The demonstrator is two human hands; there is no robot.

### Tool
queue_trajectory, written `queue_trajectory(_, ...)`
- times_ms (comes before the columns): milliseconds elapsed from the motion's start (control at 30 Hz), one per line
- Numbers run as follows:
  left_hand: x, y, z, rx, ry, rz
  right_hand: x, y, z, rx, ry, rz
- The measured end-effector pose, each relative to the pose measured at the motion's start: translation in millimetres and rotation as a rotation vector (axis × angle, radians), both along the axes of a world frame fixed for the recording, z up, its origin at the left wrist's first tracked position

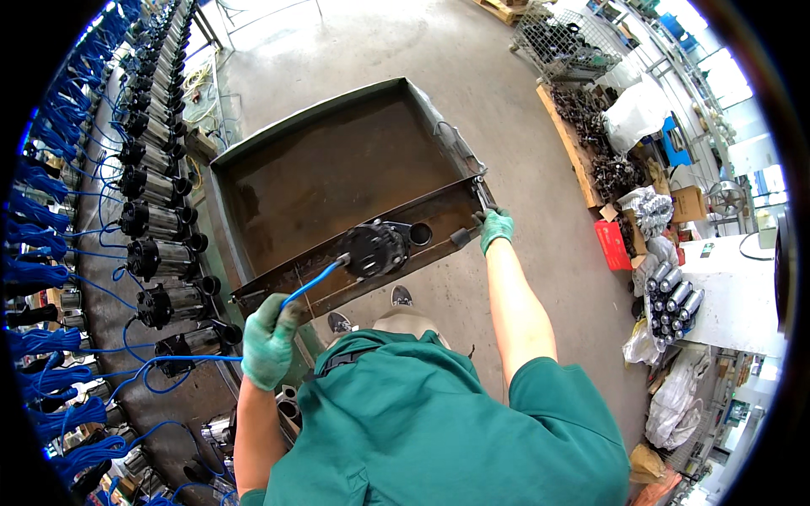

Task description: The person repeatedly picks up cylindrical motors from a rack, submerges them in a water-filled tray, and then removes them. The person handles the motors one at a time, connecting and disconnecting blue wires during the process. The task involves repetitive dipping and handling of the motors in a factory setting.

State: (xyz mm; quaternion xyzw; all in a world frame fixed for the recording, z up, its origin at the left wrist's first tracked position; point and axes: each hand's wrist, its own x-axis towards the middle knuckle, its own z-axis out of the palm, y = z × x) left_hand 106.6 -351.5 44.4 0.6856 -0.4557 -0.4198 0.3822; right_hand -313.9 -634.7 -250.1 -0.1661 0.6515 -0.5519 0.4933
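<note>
My left hand (268, 341), in a pale green glove, is closed round a blue cable (314, 282). That cable runs into the black round top of a pump (371, 250), which sits in the narrow near section of a large metal tank (325, 297). A black open outlet (420, 234) sticks out at the pump's right side. At the tank's near right corner, my gloved right hand (496, 226) has its fingers curled at a slim silver metal part (482, 192); what exactly it grips is hidden. Just left of that hand lies a small dark block (461, 238).
Brown water (337, 164) lies in the tank's wide section. Along the left, a bench (114, 295) carries a long row of pumps (156, 219) with bundled blue cables (42, 341). On the right stand a pallet (569, 143) of dark parts, a red box (613, 244) and a white table (734, 278).
</note>
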Motion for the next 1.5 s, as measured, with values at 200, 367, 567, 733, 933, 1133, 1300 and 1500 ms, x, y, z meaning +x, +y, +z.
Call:
queue_trajectory(200,-28,-36,-16,-0.086,-0.115,-0.136,1,21,46,-0.013,1.129,0.412)
queue_trajectory(367,-28,-36,-14,-0.051,-0.111,-0.142,23,50,78,-0.198,0.956,0.646)
queue_trajectory(567,-32,-33,-20,-0.047,-0.141,-0.151,82,71,73,-0.222,0.833,0.828)
queue_trajectory(733,-31,-33,-23,-0.023,-0.121,-0.164,103,66,66,-0.148,0.937,0.886)
queue_trajectory(933,-30,-31,-26,-0.034,-0.089,-0.17,109,60,57,-0.091,1.026,0.964)
queue_trajectory(1133,-24,-31,-27,0.023,-0.013,-0.061,107,46,21,0.013,0.84,0.929)
queue_trajectory(1300,15,-2,-47,-0.057,0.012,0.202,122,50,60,0.098,0.568,0.904)
queue_trajectory(1500,85,68,-84,0.164,0.221,0.509,171,113,145,-0.306,0.76,1.0)
